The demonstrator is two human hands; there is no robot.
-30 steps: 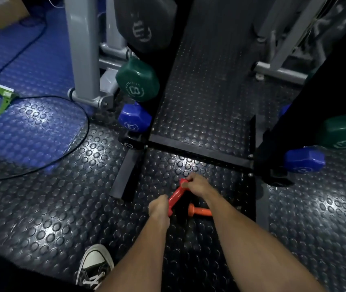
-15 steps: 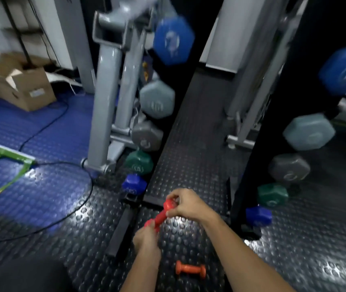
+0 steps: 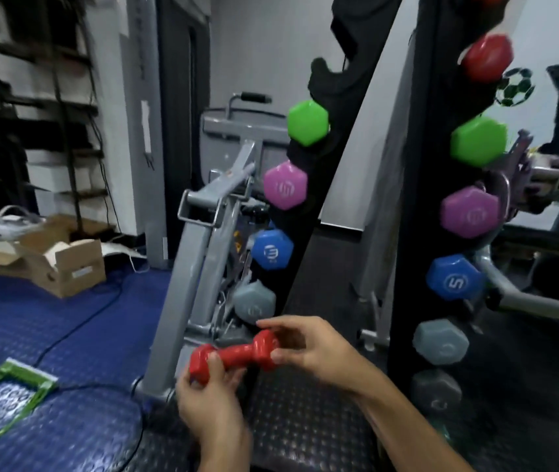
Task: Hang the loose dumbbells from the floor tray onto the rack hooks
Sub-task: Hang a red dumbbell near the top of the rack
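Note:
Both hands hold a small red dumbbell (image 3: 237, 353) level at waist height in front of the black rack (image 3: 417, 185). My left hand (image 3: 210, 400) grips its left head from below; my right hand (image 3: 305, 345) pinches its right head. The rack's two uprights carry hung dumbbells: green (image 3: 308, 122), purple (image 3: 285, 185), blue (image 3: 271, 249) and grey (image 3: 254, 303) heads on the left upright, matching ones on the right. A red dumbbell (image 3: 487, 57) hangs near the right upright's top. An empty black hook (image 3: 322, 74) juts out above the green head.
A grey machine frame (image 3: 200, 267) leans just left of the rack. An open cardboard box (image 3: 50, 264) sits on the blue mat at left, with a black cable (image 3: 77, 328) and a green packet (image 3: 12, 390) nearer me. Studded black matting lies below.
Both hands have lifted the red dumbbell from the floor up to waist height and turned it level. My view has risen from the floor to the rack; the orange dumbbell is out of sight.

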